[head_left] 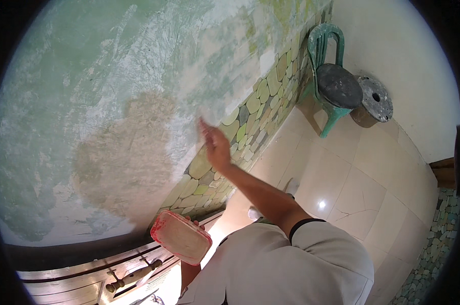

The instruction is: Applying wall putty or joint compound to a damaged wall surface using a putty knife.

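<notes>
While the left hand grips the rectangular, red-edged, beige-topped container near the patchy green-and-white wall, probably keeping it within reach, whether the blurred, raised right hand grips anything cannot be told.

The view comprises two bare hands, one red-rimmed tray, one green chair, one speckled cylinder with a single hole in its top, and one long door handle.
</notes>
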A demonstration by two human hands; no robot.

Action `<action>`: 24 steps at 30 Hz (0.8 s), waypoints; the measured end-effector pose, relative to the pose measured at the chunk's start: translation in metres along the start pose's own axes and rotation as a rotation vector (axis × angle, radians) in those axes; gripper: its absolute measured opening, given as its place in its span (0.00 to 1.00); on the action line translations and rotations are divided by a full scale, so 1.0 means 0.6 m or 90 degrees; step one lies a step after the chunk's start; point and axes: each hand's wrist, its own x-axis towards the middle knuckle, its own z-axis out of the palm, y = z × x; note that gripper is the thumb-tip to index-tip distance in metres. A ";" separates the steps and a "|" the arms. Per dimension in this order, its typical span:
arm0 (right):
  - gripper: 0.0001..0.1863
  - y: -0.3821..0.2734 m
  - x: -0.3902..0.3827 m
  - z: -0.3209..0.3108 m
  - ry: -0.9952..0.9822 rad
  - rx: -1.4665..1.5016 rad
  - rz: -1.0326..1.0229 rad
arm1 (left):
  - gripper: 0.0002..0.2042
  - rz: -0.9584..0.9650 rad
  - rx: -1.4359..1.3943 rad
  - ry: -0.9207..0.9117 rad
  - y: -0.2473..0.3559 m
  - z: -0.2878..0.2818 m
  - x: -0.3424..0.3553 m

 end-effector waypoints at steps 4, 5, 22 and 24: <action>0.21 -0.066 -0.069 0.028 -0.079 0.071 -0.082 | 0.48 -0.036 -0.010 0.012 0.013 -0.028 -0.007; 0.20 -0.062 -0.082 0.021 -0.138 0.082 -0.039 | 0.48 -0.037 -0.012 0.012 0.013 -0.024 -0.006; 0.21 -0.074 -0.084 0.044 -0.160 0.083 -0.074 | 0.42 -0.044 0.007 -0.065 0.005 -0.018 0.003; 0.22 -0.077 -0.080 0.010 -0.232 0.096 0.010 | 0.41 -0.008 -0.013 0.007 0.002 -0.016 0.004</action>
